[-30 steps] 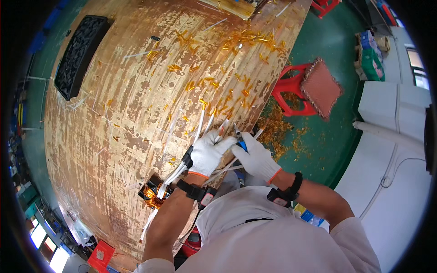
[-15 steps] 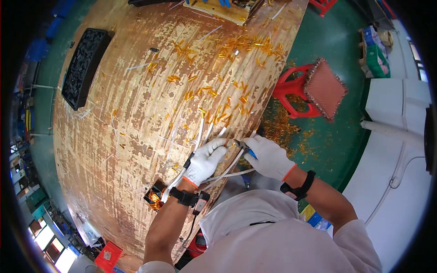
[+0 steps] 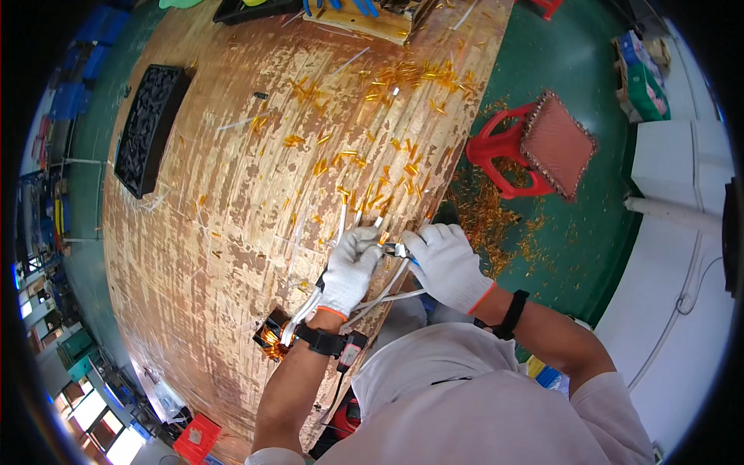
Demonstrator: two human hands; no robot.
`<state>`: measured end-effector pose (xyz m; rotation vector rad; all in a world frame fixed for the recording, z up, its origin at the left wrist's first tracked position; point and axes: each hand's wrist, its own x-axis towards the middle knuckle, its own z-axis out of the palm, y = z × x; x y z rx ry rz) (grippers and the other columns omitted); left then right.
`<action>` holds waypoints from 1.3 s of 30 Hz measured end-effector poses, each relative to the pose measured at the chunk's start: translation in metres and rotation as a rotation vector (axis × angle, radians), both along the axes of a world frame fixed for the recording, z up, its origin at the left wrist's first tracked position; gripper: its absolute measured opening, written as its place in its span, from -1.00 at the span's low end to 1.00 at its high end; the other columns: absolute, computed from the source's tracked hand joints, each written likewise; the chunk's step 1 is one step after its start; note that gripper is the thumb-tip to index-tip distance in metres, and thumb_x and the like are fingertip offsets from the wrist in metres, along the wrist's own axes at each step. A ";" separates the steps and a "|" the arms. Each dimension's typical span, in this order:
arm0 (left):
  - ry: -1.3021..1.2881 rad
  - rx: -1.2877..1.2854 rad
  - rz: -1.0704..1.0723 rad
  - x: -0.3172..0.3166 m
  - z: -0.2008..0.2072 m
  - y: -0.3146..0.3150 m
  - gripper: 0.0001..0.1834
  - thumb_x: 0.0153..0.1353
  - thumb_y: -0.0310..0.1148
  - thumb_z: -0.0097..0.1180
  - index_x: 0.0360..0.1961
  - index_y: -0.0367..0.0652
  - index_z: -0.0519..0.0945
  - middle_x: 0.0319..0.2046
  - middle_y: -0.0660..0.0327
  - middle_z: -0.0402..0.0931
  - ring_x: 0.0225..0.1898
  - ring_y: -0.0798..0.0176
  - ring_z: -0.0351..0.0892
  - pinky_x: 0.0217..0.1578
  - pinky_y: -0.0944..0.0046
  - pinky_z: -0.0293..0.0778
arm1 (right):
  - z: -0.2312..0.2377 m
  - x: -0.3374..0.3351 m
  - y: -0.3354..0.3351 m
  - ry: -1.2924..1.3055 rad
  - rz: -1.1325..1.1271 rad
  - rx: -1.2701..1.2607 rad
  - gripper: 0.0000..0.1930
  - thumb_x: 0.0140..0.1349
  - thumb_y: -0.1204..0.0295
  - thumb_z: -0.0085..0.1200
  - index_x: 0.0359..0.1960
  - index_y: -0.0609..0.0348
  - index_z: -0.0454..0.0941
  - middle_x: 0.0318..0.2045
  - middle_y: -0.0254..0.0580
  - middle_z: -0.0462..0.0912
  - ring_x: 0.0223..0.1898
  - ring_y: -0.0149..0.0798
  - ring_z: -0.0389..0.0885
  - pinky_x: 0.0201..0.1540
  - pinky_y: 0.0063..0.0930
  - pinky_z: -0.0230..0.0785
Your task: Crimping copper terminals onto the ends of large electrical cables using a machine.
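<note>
My left hand (image 3: 350, 267), in a white glove, is closed with its fingers pinched around a wire end. My right hand (image 3: 452, 263), gloved likewise, is closed on small pliers (image 3: 400, 251) with blue on the handle. The jaws meet the wire end beside my left fingertips; whether they bite on it cannot be made out. Several white sleeved leads (image 3: 342, 217) stick out past my left hand with amber tips, and others pass below both hands. By my left wrist sits a coil (image 3: 273, 345) of copper-coloured wire with a black part, partly hidden.
Amber tube scraps (image 3: 407, 74) litter the worn wooden table (image 3: 232, 248) and the green floor. A black tray (image 3: 147, 128) of dark parts lies far left. Blue-handled tools rest on a wooden board (image 3: 364, 29) at the back. A red stool (image 3: 504, 151) with a cushion stands right.
The whole view has shifted slightly. My right hand has turned a little, and the pliers' jaws now sit closer to my left fingertips. Both hands keep their hold.
</note>
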<state>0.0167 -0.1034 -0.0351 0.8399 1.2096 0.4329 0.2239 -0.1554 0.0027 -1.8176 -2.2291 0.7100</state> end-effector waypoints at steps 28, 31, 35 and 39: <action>0.234 0.386 -0.015 0.012 -0.008 -0.028 -0.70 0.33 -0.60 0.18 0.06 -0.36 0.46 -0.16 0.14 0.58 -0.15 0.33 0.61 -0.04 0.33 0.56 | 0.007 -0.013 0.004 -0.261 0.055 -0.314 -0.73 0.25 0.41 0.16 -0.02 0.11 0.54 -0.18 -0.06 0.66 -0.11 -0.02 0.71 -0.17 -0.11 0.57; 0.267 0.452 -0.005 0.013 -0.009 -0.028 -0.72 0.30 -0.57 0.19 0.02 -0.32 0.51 -0.23 0.11 0.63 -0.20 0.25 0.68 -0.11 0.26 0.59 | 0.000 -0.008 0.001 -0.209 0.055 -0.293 -0.75 0.25 0.38 0.17 -0.05 0.09 0.55 -0.20 0.01 0.66 -0.16 0.05 0.73 -0.22 -0.06 0.59; 0.256 0.445 -0.007 0.012 -0.012 -0.023 -0.73 0.30 -0.59 0.19 0.01 -0.33 0.52 -0.21 0.10 0.63 -0.18 0.26 0.67 -0.09 0.27 0.59 | 0.006 -0.004 -0.002 -0.036 -0.021 -0.341 -0.76 0.30 0.30 0.16 -0.05 0.08 0.55 -0.21 0.01 0.66 -0.18 0.09 0.72 -0.25 0.02 0.57; 0.228 0.431 0.022 0.008 -0.024 -0.019 -0.72 0.31 -0.59 0.18 0.04 -0.34 0.52 -0.20 0.10 0.62 -0.16 0.28 0.65 -0.06 0.29 0.58 | 0.020 -0.002 0.000 0.332 -0.123 -0.368 -0.69 0.36 0.17 0.10 -0.02 0.10 0.53 -0.21 0.02 0.66 -0.15 0.13 0.70 -0.18 0.03 0.53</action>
